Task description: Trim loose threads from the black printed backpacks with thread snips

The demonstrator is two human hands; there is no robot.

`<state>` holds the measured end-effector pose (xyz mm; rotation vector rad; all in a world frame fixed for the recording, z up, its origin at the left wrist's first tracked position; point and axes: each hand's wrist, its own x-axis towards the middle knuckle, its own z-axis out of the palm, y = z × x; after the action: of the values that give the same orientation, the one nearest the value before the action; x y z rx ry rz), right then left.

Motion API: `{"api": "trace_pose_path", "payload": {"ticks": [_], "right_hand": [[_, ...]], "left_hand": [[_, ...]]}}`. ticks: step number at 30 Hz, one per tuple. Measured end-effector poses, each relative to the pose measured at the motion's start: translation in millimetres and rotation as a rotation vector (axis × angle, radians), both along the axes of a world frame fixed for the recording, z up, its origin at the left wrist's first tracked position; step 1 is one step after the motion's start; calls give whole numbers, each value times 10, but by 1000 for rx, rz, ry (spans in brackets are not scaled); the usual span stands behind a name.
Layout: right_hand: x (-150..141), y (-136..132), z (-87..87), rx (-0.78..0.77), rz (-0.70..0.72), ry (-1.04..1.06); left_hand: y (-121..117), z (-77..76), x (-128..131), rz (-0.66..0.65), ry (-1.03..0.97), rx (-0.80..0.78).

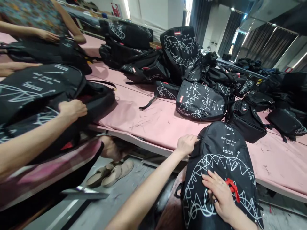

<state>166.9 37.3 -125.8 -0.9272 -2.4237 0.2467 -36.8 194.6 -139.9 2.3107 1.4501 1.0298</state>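
Note:
A black backpack (229, 143) with white scribbled lines and "Success" lettering stands tilted in front of me, against the table's edge. My left hand (187, 145) is closed on its upper left edge, by the side seam. Across the front panel lies my right hand (219, 195), fingers stretched over the fabric. A small dark, shiny object (213, 198) shows by the right thumb, seemingly held under the palm; its kind is not clear. A red strip (233, 190) sticks out on the hand's other side.
The pink-covered table (136, 116) carries another printed backpack (202, 100) and a heap of black bags (144, 60). At left, a co-worker's hand (72, 109) rests on a black backpack (59, 80); another person (35, 19) works behind. Shoes (117, 172) lie under the table.

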Motion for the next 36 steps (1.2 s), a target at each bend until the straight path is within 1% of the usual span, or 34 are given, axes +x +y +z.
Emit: {"api": "trace_pose_path", "payload": {"ticks": [2, 4, 6, 7, 8, 9, 11, 13, 14, 16, 17, 19, 20, 21, 23, 24, 25, 27, 29, 31, 34, 36], "right_hand": [[-8, -15, 26, -6, -6, -7], [15, -27, 79, -26, 18, -27], [119, -39, 137, -74, 55, -45], [218, -46, 157, -106, 42, -30], [354, -51, 165, -139, -11, 12], [529, -56, 158, -165, -107, 82], [968, -67, 90, -220, -409, 281], [1452, -96, -42, -271, -751, 453], [1671, -125, -124, -307, -876, 561], [1992, -218, -302, -411, -978, 851], [2073, -277, -391, -460, -1017, 951], [2075, -391, -559, -517, -1101, 1052], [2011, -436, -633, -532, -1129, 1059], [1920, -467, -698, -548, -1145, 1060], [1723, -486, -793, -577, -1162, 1059], [1641, -478, -821, -590, -1168, 1066], [1583, -464, -836, -598, -1172, 1078], [1543, -436, -843, -611, -1175, 1116], [1578, -437, -847, -631, -1184, 1169], [1624, -489, -877, -664, -1205, 1237], [1585, -658, -981, -731, -1240, 1340], [1475, -803, -1069, -777, -1227, 1397]], "left_hand": [[79, -11, 89, 74, -101, -52], [116, -39, 147, 118, -207, -107], [80, -88, 138, 150, -308, -149], [28, -119, 104, 165, -343, -163], [-48, -151, 52, 176, -381, -181], [-147, -181, -14, 179, -437, -209], [-395, -226, -159, 182, -621, -292], [-676, -244, -266, 206, -853, -385], [-815, -247, -288, 224, -942, -419], [-1073, -253, -250, 270, -1043, -448], [-1187, -266, -191, 301, -1072, -447], [-1380, -322, -15, 378, -1092, -440], [-1458, -366, 84, 383, -1055, -455], [-1521, -420, 179, 350, -974, -482], [-1598, -535, 321, 199, -723, -534], [-1612, -585, 359, 124, -598, -547], [-1611, -621, 375, 77, -501, -550], [-1591, -634, 362, 72, -419, -555], [-1591, -559, 334, 106, -421, -584], [-1658, -415, 328, 137, -452, -625], [-1874, -185, 357, 209, -532, -723], [-2021, -92, 383, 226, -594, -768]]}}
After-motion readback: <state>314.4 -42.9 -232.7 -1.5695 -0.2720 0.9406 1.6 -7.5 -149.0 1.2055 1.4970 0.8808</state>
